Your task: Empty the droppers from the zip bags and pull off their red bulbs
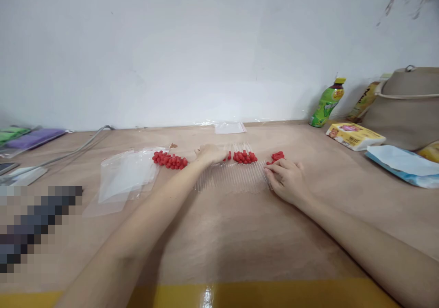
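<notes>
Several thin clear sticks or tubes (236, 175) lie side by side in a row at the middle of the table. Small red rounded pieces form a pile (244, 157) on them, with a longer pile (170, 160) to the left and a smaller group (277, 156) at the right. My left hand (211, 154) reaches over the far side of the row, its curled fingers close to a few red pieces. At the row's right end, my right hand (288, 180) has thumb and forefinger pinched, beside the red group. What either hand holds is too small to make out.
Clear plastic bags (126, 175) lie left of the row, and a white packet (229, 127) is by the wall. To the right stand a green bottle (327, 103), a yellow tissue pack (355, 136), a blue-white packet (404, 165) and a beige bag (404, 106). A cable (78, 148) runs at left.
</notes>
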`<state>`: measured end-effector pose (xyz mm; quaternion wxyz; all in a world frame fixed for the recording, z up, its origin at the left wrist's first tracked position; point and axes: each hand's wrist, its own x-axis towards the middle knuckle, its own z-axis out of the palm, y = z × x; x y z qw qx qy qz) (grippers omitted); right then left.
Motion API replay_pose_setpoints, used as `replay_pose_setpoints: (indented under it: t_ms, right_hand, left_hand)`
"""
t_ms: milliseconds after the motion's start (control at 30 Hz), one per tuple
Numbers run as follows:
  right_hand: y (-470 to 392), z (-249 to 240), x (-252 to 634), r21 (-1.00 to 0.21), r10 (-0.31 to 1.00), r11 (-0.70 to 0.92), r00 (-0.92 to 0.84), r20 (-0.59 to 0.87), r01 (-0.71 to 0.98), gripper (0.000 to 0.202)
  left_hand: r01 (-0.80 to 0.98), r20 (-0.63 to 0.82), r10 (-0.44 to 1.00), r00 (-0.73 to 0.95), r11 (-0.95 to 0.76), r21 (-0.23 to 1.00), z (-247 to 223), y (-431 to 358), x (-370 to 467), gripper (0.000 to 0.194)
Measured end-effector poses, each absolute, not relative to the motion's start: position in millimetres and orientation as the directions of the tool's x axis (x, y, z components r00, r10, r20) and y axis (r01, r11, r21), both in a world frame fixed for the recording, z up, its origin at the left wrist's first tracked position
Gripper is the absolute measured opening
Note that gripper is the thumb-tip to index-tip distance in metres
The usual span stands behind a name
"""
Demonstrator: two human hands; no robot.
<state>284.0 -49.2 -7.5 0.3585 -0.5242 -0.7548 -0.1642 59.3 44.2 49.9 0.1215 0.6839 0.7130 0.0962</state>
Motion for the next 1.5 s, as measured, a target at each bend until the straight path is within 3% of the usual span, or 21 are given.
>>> replay_pose_setpoints:
  t_ms: [200,400,433,533,600,700,867,1133,1300,1500]
  right_hand:
    - [-50,-7,284,-0.120,0.668,0.394,-0.194,0.719,0.911,0.024]
    - [-51,-5,283,-0.148,0.623,0.447,-0.187,0.760,0.882,0.020]
    - [-52,-3,282,-0.155,0.606,0.472,-0.192,0.772,0.868,0.019]
    - [-57,3,272,-0.132,0.556,0.566,-0.258,0.790,0.814,0.025]
    - [-64,9,262,-0.075,0.538,0.617,-0.350,0.767,0.783,0.034]
    - [-75,16,247,0.030,0.517,0.674,-0.500,0.694,0.738,0.042]
    - [-81,15,231,0.100,0.459,0.738,-0.606,0.650,0.667,0.034]
    - [-73,4,225,0.057,0.391,0.803,-0.597,0.701,0.594,0.019]
    - [-69,-4,225,-0.045,0.380,0.859,-0.576,0.724,0.510,0.023]
    - [-67,-9,225,-0.091,0.352,0.901,-0.592,0.725,0.424,0.028]
  left_hand:
    - [0.945,0.003,0.998,-0.057,0.053,0.321,53,42,40,0.026]
    - [0.936,0.189,0.971,0.145,-0.196,0.291,60,0,18,0.016]
    - [0.927,0.242,0.947,0.213,-0.274,0.257,60,-11,12,0.013]
    - [0.829,0.416,0.752,0.511,-0.560,-0.007,57,-44,-3,0.009]
    - [0.777,0.462,0.660,0.592,-0.620,-0.109,53,-62,-10,0.008]
    - [0.726,0.514,0.569,0.642,-0.666,-0.170,45,-79,-14,0.008]
    - [0.676,0.592,0.502,0.631,-0.730,-0.101,27,-86,-9,0.006]
    - [0.612,0.659,0.500,0.561,-0.787,0.076,8,-85,-4,0.005]
    - [0.627,0.665,0.458,0.590,-0.778,-0.020,13,-79,5,0.025]
    - [0.572,0.657,0.382,0.650,-0.815,-0.093,9,-75,13,0.015]
